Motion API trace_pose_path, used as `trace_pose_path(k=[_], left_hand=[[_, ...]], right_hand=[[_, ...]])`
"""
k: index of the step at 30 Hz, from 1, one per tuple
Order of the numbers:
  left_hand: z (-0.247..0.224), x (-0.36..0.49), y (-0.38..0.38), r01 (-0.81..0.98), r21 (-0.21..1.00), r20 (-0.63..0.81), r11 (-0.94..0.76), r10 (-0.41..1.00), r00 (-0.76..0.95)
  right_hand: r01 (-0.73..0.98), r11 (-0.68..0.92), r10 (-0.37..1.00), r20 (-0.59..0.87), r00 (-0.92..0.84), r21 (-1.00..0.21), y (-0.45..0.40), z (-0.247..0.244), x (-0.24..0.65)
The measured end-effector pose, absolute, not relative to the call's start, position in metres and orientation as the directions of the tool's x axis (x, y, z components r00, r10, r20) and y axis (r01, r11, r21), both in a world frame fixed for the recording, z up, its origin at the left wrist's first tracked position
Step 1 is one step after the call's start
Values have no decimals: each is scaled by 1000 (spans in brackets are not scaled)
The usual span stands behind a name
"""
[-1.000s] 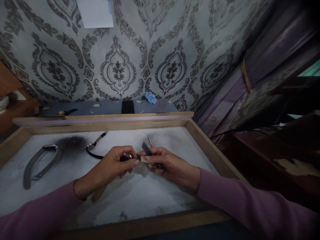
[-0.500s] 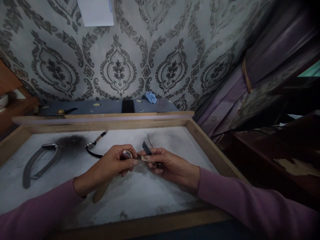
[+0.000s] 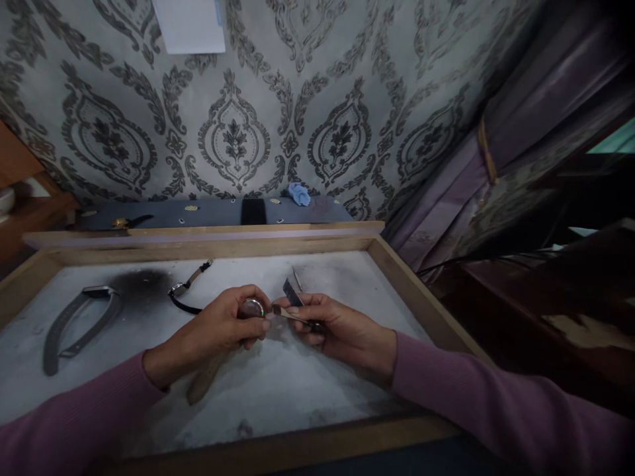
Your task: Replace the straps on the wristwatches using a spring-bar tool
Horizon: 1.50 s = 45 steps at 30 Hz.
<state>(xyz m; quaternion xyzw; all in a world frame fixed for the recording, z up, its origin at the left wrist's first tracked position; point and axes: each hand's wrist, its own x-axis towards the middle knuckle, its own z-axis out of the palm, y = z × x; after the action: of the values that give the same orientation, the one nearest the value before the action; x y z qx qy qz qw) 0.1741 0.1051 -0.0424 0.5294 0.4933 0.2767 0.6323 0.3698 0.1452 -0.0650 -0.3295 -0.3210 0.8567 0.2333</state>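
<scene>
My left hand [image 3: 238, 317] is closed around a wristwatch [image 3: 251, 307], its round shiny case showing between thumb and forefinger. Closed as well, my right hand [image 3: 327, 324] pinches a strap [image 3: 292, 293]; a dark end sticks up and a tan length points toward the watch. Whether strap and case are joined is hidden by the fingers. Behind the right hand lies a thin metal tool [image 3: 297, 277]. Below my left wrist, a brown wooden-looking handle [image 3: 202, 383] lies partly covered. Left of my hands are a small watch with a black strap [image 3: 179, 289] and a grey-banded watch [image 3: 64, 327].
A wooden rim [image 3: 397, 264] surrounds the white work surface [image 3: 297, 396]. Beyond it, a patterned blue cloth [image 3: 208, 211] carries a black flat object [image 3: 253, 211], a crumpled blue cloth [image 3: 299, 194] and a gold watch [image 3: 122, 223]. A curtain [image 3: 446, 192] hangs at right.
The watch case has tilted slightly in my left hand, so more of its round face shows. My right hand stays nearly still with the strap.
</scene>
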Motion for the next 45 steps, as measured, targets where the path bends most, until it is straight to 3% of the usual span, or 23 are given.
trace_pose_path(k=[5, 14, 22, 29, 37, 45], left_hand=[[-42, 170, 104, 79, 939, -340, 334, 874, 347], [-47, 167, 104, 51, 967, -246, 250, 857, 453], [-49, 162, 102, 175, 965, -254, 197, 872, 418], [-55, 161, 103, 129, 957, -291, 262, 875, 386], [-57, 160, 105, -30, 892, -420, 452, 850, 319], [-65, 157, 111, -146, 877, -388, 458, 854, 346]], right_hand=[[-203, -693, 615, -421, -667, -692, 146, -67, 371], [-182, -663, 640, -424, -641, -726, 147, -65, 370], [-92, -404, 773, -287, -566, -910, 142, -64, 371], [-26, -367, 791, -297, -535, -930, 140, -64, 370], [-8, -344, 786, -283, -550, -939, 144, -69, 370], [14, -356, 775, -303, -555, -935, 146, -66, 369]])
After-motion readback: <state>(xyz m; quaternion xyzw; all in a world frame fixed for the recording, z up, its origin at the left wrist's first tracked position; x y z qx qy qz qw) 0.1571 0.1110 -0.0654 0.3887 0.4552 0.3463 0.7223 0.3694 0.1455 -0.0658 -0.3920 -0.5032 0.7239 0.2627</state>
